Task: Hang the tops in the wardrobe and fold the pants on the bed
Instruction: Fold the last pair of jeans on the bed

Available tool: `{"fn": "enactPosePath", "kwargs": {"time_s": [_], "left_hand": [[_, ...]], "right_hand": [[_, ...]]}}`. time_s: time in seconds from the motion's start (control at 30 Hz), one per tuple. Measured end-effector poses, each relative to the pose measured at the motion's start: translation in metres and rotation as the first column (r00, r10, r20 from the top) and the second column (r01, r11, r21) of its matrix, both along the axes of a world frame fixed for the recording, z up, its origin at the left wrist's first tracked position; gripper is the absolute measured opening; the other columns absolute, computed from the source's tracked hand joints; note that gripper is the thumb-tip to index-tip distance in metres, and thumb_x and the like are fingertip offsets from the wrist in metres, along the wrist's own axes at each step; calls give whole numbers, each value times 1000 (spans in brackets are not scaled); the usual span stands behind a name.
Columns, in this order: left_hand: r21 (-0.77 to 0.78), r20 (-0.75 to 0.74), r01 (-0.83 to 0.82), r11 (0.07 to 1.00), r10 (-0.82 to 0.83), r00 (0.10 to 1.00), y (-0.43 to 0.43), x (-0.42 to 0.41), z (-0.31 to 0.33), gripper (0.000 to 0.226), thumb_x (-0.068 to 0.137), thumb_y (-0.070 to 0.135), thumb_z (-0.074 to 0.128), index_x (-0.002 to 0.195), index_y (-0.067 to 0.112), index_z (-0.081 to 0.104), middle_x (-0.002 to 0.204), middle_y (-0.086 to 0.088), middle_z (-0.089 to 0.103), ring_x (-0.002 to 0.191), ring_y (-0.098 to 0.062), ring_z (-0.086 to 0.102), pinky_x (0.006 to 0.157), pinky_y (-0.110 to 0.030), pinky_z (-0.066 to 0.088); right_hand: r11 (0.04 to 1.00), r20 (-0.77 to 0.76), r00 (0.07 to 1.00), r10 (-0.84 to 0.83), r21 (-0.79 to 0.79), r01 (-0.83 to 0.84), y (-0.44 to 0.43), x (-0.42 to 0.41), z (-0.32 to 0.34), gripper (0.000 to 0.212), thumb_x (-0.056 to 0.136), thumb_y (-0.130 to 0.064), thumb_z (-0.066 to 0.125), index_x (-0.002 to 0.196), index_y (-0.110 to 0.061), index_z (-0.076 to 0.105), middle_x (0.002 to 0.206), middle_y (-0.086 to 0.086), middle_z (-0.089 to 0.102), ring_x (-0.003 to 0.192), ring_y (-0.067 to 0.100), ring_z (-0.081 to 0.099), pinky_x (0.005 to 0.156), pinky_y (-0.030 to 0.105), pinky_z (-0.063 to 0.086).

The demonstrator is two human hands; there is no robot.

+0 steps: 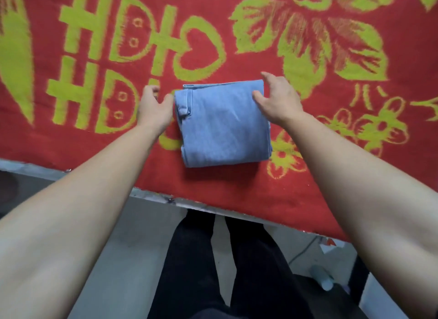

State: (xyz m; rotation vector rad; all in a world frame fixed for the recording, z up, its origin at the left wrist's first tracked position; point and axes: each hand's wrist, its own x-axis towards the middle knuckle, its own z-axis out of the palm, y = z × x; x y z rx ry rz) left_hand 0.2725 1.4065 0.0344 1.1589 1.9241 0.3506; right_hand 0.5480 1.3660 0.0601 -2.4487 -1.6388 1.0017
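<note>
Forearms [90,190] reached over the red bed [237,195], where the folded blue pants [222,126] lay as a neat square. The left hand [154,107] flanked those pants, fingers relaxed, and the right hand [279,100] rested spread on their far corner, likely squaring the fold.

The folded pants [225,126] are light blue woven cloth, matt and fairly smooth, with stitched seams along the edges. The red and yellow-green blanket [94,152] is fuzzy, towel-like cloth with a rough pile. The grey floor [132,235] looks hard, smooth and faintly shiny.
</note>
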Motion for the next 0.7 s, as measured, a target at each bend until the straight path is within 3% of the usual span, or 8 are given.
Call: {"fn": "enactPosePath", "kwargs": {"time_s": [0.07,0.17,0.23,0.3,0.37,0.43,0.57,0.7], "left_hand": [[-26,-69,213,977,-214,974,-4,2,-11,55,92,36,56,141,14,46,141,-10,49,131,-25,46,109,-35,36],[-61,-103,496,866,-500,860,-17,10,-19,68,91,50,53,151,24,34,159,-13,25,147,-25,23,118,-38,22],[-188,-147,583,791,-609,779,-19,14,-20,74,91,55,54,154,35,20,164,-10,1,151,-26,4,119,-46,16],[-298,-234,626,720,-691,684,-13,19,-19,79,92,57,53,155,39,8,164,-6,-11,151,-25,-7,118,-52,14],[-328,-328,675,662,-749,576,3,27,-20,87,89,59,57,155,38,5,163,-6,-14,150,-26,-11,118,-56,12],[-333,-390,735,591,-796,463,23,37,-23,103,80,59,68,155,34,3,163,-7,-16,150,-26,-13,118,-59,10],[-433,-353,772,466,-875,330,55,60,-36,139,59,52,87,156,24,-9,164,-5,-13,150,-22,-14,117,-62,5],[-485,-268,771,412,-910,318,69,70,-52,139,49,49,92,155,25,5,160,-5,19,148,-25,17,114,-65,15]], "right_hand": [[991,3,996,89,-98,-88,-4,-1,-12,68,95,-42,52,155,-22,28,155,14,32,141,30,35,114,41,32],[939,49,943,330,-121,-322,-16,-6,-20,74,96,-52,50,158,-26,19,163,18,11,149,36,15,121,44,21],[872,126,871,475,-198,-447,-20,-11,-26,75,96,-63,39,158,-33,11,165,15,0,151,40,2,122,49,10],[837,160,838,522,-282,-468,-13,-12,-32,72,96,-66,31,157,-37,6,166,10,-2,150,41,-6,121,55,4],[819,166,821,546,-310,-483,4,-11,-34,69,97,-65,32,156,-39,11,165,9,6,150,41,-6,119,59,1],[803,159,808,568,-322,-501,26,-12,-37,75,92,-64,48,155,-39,16,164,10,13,151,39,-3,119,60,1],[744,163,757,633,-396,-537,72,-26,-50,126,64,-54,86,158,-29,5,164,12,10,152,35,-2,121,59,5],[716,163,732,661,-427,-552,89,-40,-66,132,45,-49,96,153,-27,23,141,11,42,133,33,40,106,52,39]]}}
